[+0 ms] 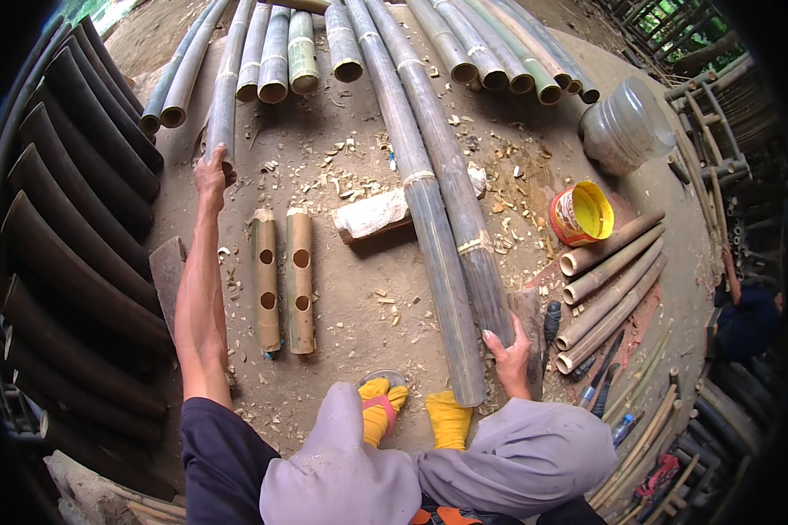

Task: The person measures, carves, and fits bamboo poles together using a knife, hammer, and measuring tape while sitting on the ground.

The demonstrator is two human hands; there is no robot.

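My left hand [212, 178] reaches far out on the left, its fingers wrapped round the near end of a grey bamboo pole [227, 92]. My right hand [510, 357] grips the near end of another long bamboo pole [451, 188], close to my right knee. Alongside it, on the left, lies a second long bamboo pole [429, 227]. Both cross over a white-topped block [372, 216] on the ground. Between my arms lie two short bamboo pieces with round holes, a left one [266, 271] and a right one [300, 273].
More bamboo poles [273, 61] lie in a row at the far side. Dark curved bamboo pieces [79, 262] are stacked at left. At right are a yellow-and-red bucket [576, 215], a clear plastic container [626, 127], thin bamboo tubes [608, 306] and dark-handled tools [552, 322]. Wood chips litter the ground.
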